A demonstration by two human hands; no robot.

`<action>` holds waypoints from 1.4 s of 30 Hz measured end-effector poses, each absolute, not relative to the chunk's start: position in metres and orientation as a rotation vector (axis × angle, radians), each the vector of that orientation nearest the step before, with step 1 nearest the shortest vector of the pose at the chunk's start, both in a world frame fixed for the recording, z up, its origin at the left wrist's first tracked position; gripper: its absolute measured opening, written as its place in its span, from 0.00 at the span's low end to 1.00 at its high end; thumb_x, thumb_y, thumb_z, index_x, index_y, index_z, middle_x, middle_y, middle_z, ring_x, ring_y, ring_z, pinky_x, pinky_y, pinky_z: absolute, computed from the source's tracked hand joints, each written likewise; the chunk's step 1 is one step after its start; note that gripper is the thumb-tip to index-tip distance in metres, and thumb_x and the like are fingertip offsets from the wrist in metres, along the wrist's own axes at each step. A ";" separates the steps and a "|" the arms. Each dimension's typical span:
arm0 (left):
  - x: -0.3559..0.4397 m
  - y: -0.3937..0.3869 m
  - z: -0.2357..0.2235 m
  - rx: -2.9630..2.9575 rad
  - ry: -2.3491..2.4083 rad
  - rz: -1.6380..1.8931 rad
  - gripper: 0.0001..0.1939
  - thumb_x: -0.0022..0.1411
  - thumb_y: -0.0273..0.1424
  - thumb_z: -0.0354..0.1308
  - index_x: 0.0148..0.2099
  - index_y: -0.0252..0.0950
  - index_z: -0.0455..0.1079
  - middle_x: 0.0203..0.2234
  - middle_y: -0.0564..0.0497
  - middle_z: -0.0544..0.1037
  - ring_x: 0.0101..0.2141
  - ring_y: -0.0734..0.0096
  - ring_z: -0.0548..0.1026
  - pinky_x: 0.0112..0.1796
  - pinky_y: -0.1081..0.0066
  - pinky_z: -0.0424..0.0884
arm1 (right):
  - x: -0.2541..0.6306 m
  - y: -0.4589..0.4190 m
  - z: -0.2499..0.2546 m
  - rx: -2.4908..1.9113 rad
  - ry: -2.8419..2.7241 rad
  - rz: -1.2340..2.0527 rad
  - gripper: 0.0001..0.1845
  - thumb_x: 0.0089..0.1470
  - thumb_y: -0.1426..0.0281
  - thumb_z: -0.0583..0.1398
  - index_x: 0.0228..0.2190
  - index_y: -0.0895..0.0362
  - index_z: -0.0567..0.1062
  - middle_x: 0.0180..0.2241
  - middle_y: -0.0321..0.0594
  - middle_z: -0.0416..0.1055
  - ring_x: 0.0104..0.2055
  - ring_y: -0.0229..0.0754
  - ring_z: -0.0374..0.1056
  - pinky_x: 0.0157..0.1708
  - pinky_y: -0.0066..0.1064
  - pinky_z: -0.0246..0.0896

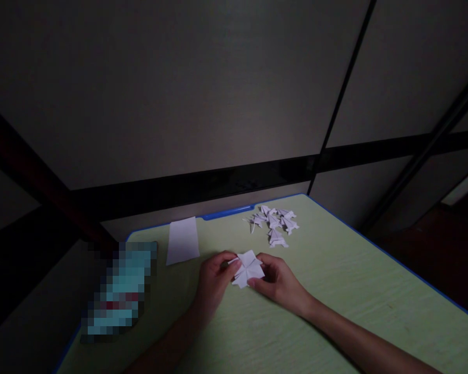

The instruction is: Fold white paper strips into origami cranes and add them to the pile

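Observation:
Between my two hands is a folded white origami paper (248, 269), its flaps spread around a creased centre. My left hand (217, 275) pinches its left side, thumb on top and fingers beneath. On the opposite side my right hand (275, 278) grips the edge, with the thumb near the lower right flap. Both hands are just above the table, and the paper's underside is hidden. Beyond them lies a group of folded white paper figures (273, 220), several of them close together.
The pale green table (335, 270) has a blue edge and a blue handle-like strip (230, 212) at the back. White paper sheets (182, 240) lie at the back left. A pixelated, light blue object (120, 291) is at the left edge. Panelled doors (203, 93) stand behind.

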State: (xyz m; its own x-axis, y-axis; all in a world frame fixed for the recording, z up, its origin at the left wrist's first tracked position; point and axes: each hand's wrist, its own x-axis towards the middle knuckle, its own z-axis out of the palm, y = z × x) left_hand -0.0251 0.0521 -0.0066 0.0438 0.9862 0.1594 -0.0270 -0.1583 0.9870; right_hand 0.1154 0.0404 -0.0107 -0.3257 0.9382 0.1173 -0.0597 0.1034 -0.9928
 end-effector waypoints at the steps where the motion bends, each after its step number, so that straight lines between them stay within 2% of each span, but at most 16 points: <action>1: -0.027 0.053 -0.006 1.389 1.076 1.328 0.02 0.44 0.26 0.55 0.23 0.32 0.67 0.20 0.54 0.69 0.21 0.78 0.67 0.19 0.80 0.63 | 0.116 0.040 -0.011 -0.957 -1.485 1.332 0.07 0.38 0.74 0.59 0.23 0.60 0.64 0.18 0.31 0.60 0.19 0.30 0.55 0.18 0.21 0.49; 5: -0.034 0.056 -0.002 1.814 1.077 1.329 0.03 0.42 0.22 0.57 0.22 0.33 0.70 0.22 0.51 0.72 0.26 0.73 0.70 0.28 0.75 0.66 | 0.122 0.041 -0.009 -1.059 -1.637 1.051 0.01 0.42 0.75 0.55 0.22 0.60 0.66 0.17 0.32 0.61 0.18 0.31 0.56 0.18 0.22 0.51; 7: -0.037 0.057 -0.001 1.995 1.002 1.311 0.06 0.41 0.18 0.56 0.22 0.33 0.71 0.23 0.50 0.74 0.27 0.72 0.71 0.30 0.73 0.67 | 0.126 0.042 -0.005 -1.024 -1.798 0.844 0.06 0.42 0.80 0.53 0.23 0.60 0.68 0.23 0.36 0.65 0.25 0.35 0.61 0.25 0.25 0.55; 10: -0.037 0.057 -0.006 2.140 0.973 1.247 0.09 0.43 0.16 0.53 0.22 0.33 0.70 0.27 0.47 0.76 0.30 0.71 0.72 0.33 0.72 0.68 | 0.132 0.044 -0.002 -0.988 -1.967 0.677 0.16 0.39 0.86 0.50 0.26 0.58 0.70 0.28 0.39 0.68 0.32 0.38 0.62 0.32 0.29 0.56; 16: -0.036 0.051 -0.017 2.440 0.997 0.905 0.13 0.46 0.18 0.48 0.30 0.35 0.71 0.37 0.47 0.73 0.40 0.71 0.69 0.42 0.71 0.65 | 0.137 0.048 -0.004 -0.980 -2.126 0.547 0.25 0.33 0.89 0.46 0.30 0.59 0.71 0.31 0.41 0.69 0.36 0.39 0.61 0.37 0.32 0.56; 21: -0.039 0.044 -0.010 2.618 1.002 0.657 0.16 0.46 0.22 0.50 0.39 0.35 0.68 0.47 0.46 0.65 0.48 0.69 0.61 0.48 0.67 0.56 | 0.144 0.048 0.002 -0.904 -2.359 0.454 0.22 0.37 0.86 0.48 0.33 0.60 0.71 0.38 0.44 0.68 0.45 0.42 0.58 0.44 0.36 0.53; 26: -0.045 0.044 0.003 2.706 0.980 0.366 0.14 0.54 0.29 0.46 0.44 0.39 0.64 0.50 0.47 0.60 0.51 0.69 0.54 0.50 0.60 0.48 | 0.154 0.046 0.011 -0.886 -2.588 0.433 0.19 0.45 0.81 0.49 0.39 0.60 0.68 0.46 0.43 0.63 0.52 0.42 0.51 0.49 0.37 0.48; 29: -0.050 0.043 0.007 2.720 0.981 0.281 0.16 0.55 0.33 0.45 0.46 0.40 0.61 0.52 0.49 0.57 0.53 0.68 0.50 0.51 0.59 0.45 | 0.159 0.046 0.014 -0.877 -2.628 0.465 0.17 0.47 0.79 0.49 0.40 0.59 0.68 0.47 0.42 0.61 0.53 0.42 0.48 0.50 0.37 0.46; 32: -0.054 0.041 0.009 2.718 0.937 0.204 0.21 0.54 0.34 0.47 0.51 0.41 0.55 0.55 0.50 0.51 0.54 0.68 0.45 0.51 0.60 0.44 | 0.163 0.048 0.016 -0.808 -2.620 0.551 0.17 0.46 0.78 0.52 0.39 0.56 0.69 0.46 0.39 0.63 0.52 0.40 0.50 0.51 0.36 0.43; 35: -0.057 0.041 0.008 2.720 0.875 0.166 0.22 0.53 0.33 0.49 0.52 0.44 0.53 0.56 0.52 0.45 0.55 0.66 0.40 0.51 0.60 0.42 | 0.165 0.051 0.015 -0.763 -2.607 0.638 0.16 0.44 0.77 0.54 0.38 0.55 0.70 0.43 0.37 0.66 0.51 0.39 0.53 0.52 0.35 0.40; 38: -0.057 0.041 0.005 2.706 0.875 0.186 0.21 0.53 0.34 0.48 0.51 0.46 0.54 0.56 0.53 0.45 0.55 0.67 0.40 0.51 0.60 0.42 | 0.166 0.052 0.012 -0.796 -2.598 0.642 0.16 0.42 0.75 0.56 0.37 0.55 0.71 0.42 0.38 0.67 0.51 0.40 0.52 0.51 0.36 0.41; 42: -0.055 0.043 0.003 2.660 0.910 0.278 0.17 0.53 0.33 0.49 0.48 0.45 0.59 0.55 0.52 0.50 0.54 0.67 0.44 0.50 0.60 0.44 | 0.161 0.049 0.010 -0.854 -2.547 0.543 0.12 0.42 0.70 0.58 0.34 0.56 0.72 0.44 0.43 0.64 0.51 0.43 0.52 0.48 0.37 0.47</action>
